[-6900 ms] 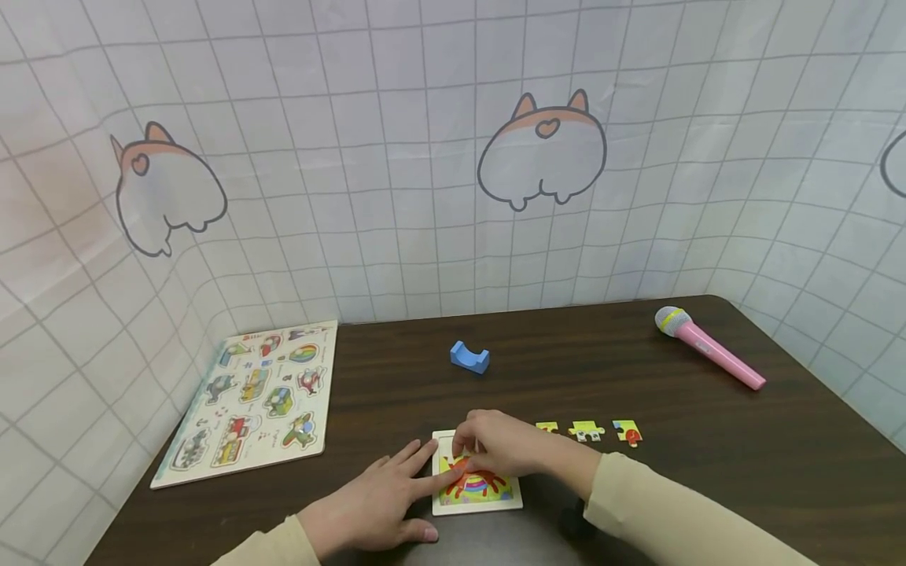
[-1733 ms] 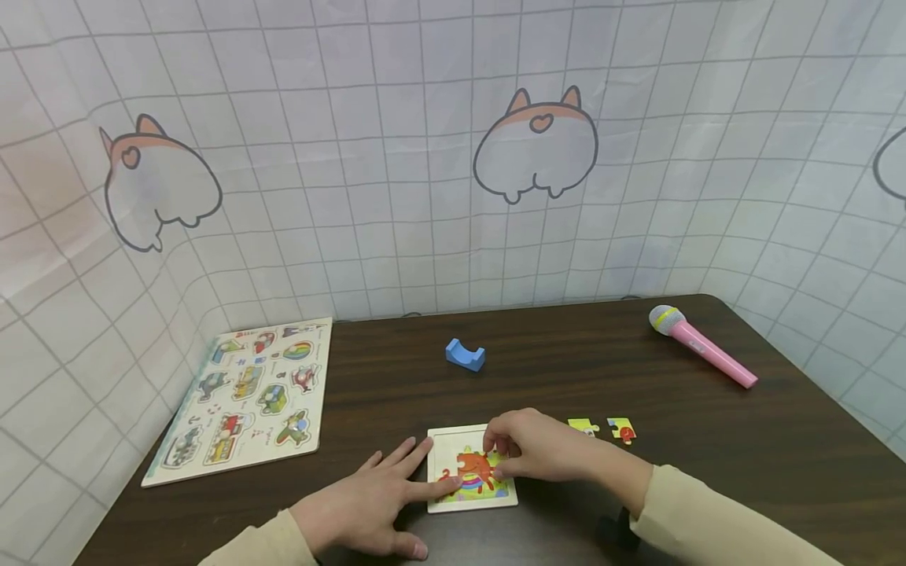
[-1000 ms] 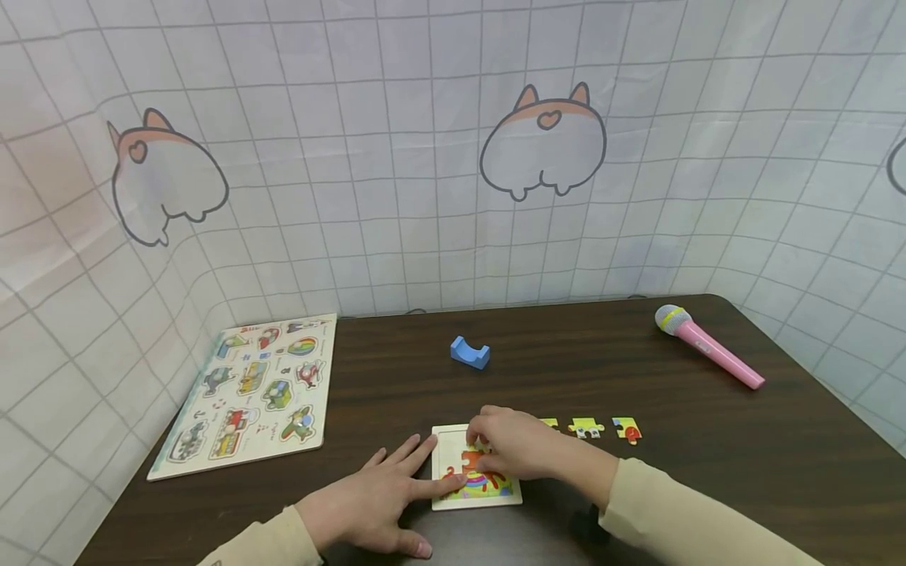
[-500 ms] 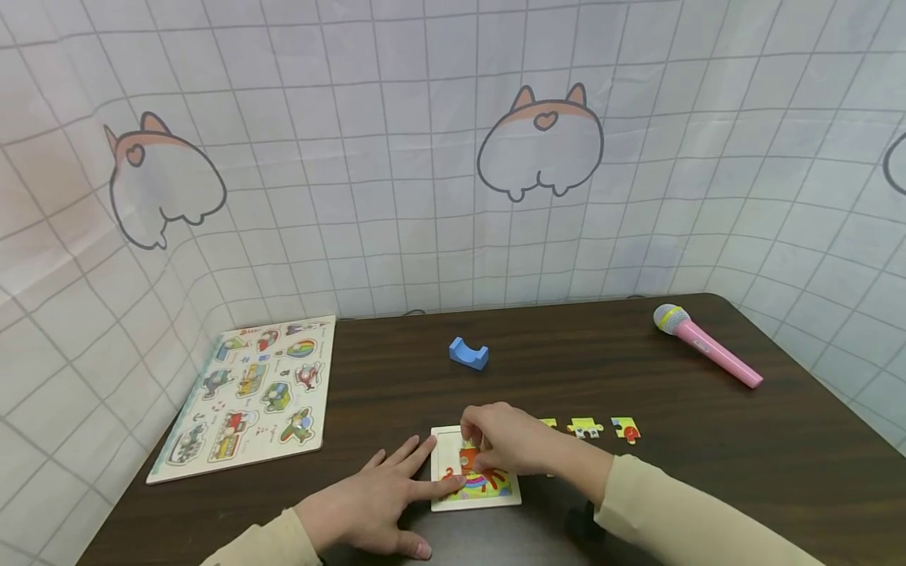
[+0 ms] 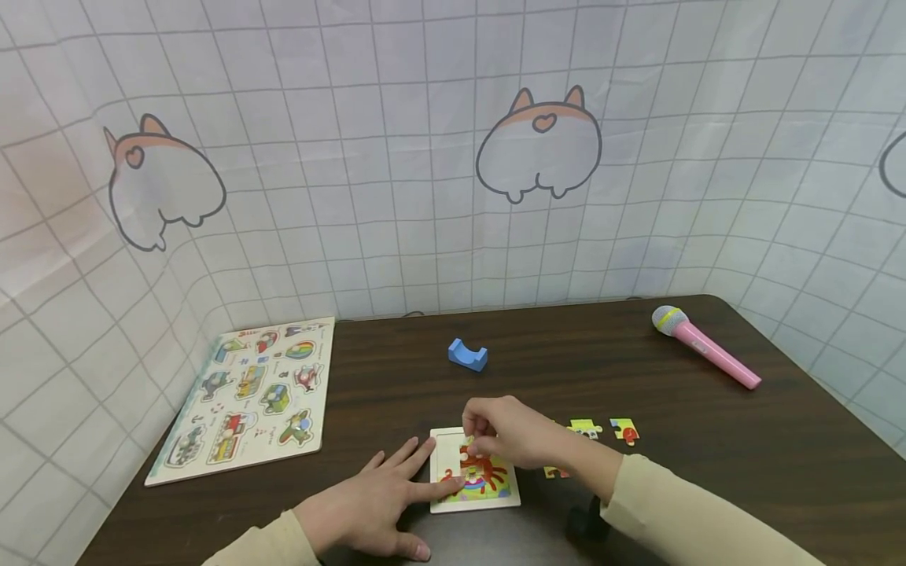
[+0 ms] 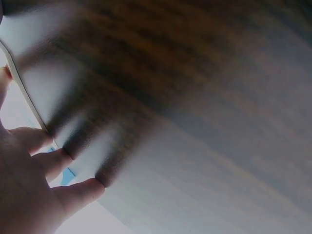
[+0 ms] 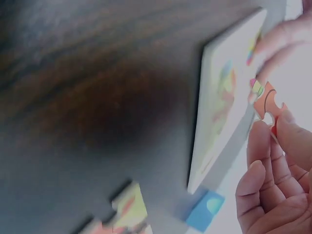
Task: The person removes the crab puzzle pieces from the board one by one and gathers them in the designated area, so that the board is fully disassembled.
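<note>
A small framed jigsaw [image 5: 474, 507] with a red crab picture lies on the dark table, its upper left part bare. My left hand [image 5: 375, 499] is spread flat beside it, the index fingertip resting on the picture; in the left wrist view its fingers [image 6: 78, 192] stretch out straight. Over the frame's upper part, my right hand [image 5: 513, 428] pinches a puzzle piece, best seen in the right wrist view as an orange piece [image 7: 267, 100] tilted between thumb and finger. Right of the frame lie loose puzzle pieces [image 5: 624, 430], one partly behind the right forearm.
A blue cradle-shaped block [image 5: 467, 355] stands behind the jigsaw. At the left, a large picture puzzle board [image 5: 248, 401] leans near the grid-patterned curtain [image 5: 396, 157]. A pink toy microphone [image 5: 708, 350] lies at the back right.
The right hand was at the frame's right side 1.7 s ago, then moved left over the crab. In the last half second it rose slightly with the piece. The left hand stays put.
</note>
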